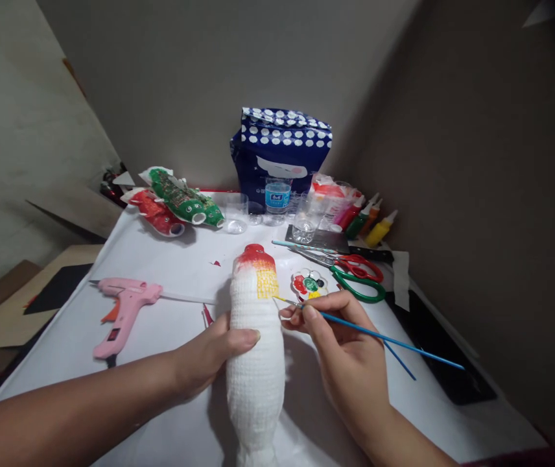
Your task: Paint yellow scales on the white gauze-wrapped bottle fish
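Observation:
My left hand (214, 353) is wrapped round the side of a white textured bottle-shaped form (257, 376), thumb across its front. The top of the form is red, with a yellow patch just below on the right. My right hand (343, 337) pinches blue-handled paintbrushes (394, 340); one yellow tip touches the form at the patch's lower edge. Behind that hand lies a flower-shaped palette (309, 285) with red, green, yellow and black paint.
A pink glue gun (124, 311) lies at left. Red and green fish figures (180, 198), plastic cups (236, 217) and a blue bag (282, 152) stand behind. Scissors (360, 285) and paint bottles (380, 228) are at right.

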### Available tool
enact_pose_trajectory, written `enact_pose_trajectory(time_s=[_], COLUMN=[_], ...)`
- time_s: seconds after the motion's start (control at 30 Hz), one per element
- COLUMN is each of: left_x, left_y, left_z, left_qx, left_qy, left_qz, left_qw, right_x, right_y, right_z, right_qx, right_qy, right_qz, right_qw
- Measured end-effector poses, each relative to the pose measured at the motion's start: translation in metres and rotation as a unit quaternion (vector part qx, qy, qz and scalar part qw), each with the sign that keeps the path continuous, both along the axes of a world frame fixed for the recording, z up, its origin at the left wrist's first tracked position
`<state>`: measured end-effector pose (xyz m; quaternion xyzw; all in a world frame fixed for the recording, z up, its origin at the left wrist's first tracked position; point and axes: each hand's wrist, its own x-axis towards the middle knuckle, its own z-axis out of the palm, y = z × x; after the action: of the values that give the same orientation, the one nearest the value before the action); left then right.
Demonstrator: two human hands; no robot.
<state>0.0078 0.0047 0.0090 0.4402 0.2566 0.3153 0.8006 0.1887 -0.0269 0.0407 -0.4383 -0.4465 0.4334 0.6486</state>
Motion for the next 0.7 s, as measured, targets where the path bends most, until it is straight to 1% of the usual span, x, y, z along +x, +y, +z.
enact_pose_trajectory(time_s=[0.2,0.3,0.4,0.53,0.7], left_x=[0.0005,0.001,0.0011,0.0004,-0.0004], left_y=[-0.0007,-0.0011,-0.0009,-0.0003,-0.0009], left_z=[0.0019,0.0021,0.0013,-0.0007,-0.0018], left_qx=[-0.011,-0.012,-0.013,-0.021,-0.013], left_qy=[-0.004,-0.004,-0.004,0.0,-0.006], left_qz=[0.0,0.011,0.016,0.009,0.009], left_qw=[1.0,1.0,1.0,1.0,1.0], right_x=[0.0,-0.0001,-0.0001,-0.0002,0.0001], right_y=[-0.0001,-0.0003,-0.0002,0.0002,-0.0009], right_z=[0.0004,0.0017,0.0051,0.0085,0.0045], right_qx=[0.006,0.013,0.003,-0.004,0.004], right_qy=[-0.003,-0.015,-0.027,-0.034,-0.03], right_qz=[0.008,0.005,0.004,0.0,0.002], right_qw=[1.0,1.0,1.0,0.999,1.0])
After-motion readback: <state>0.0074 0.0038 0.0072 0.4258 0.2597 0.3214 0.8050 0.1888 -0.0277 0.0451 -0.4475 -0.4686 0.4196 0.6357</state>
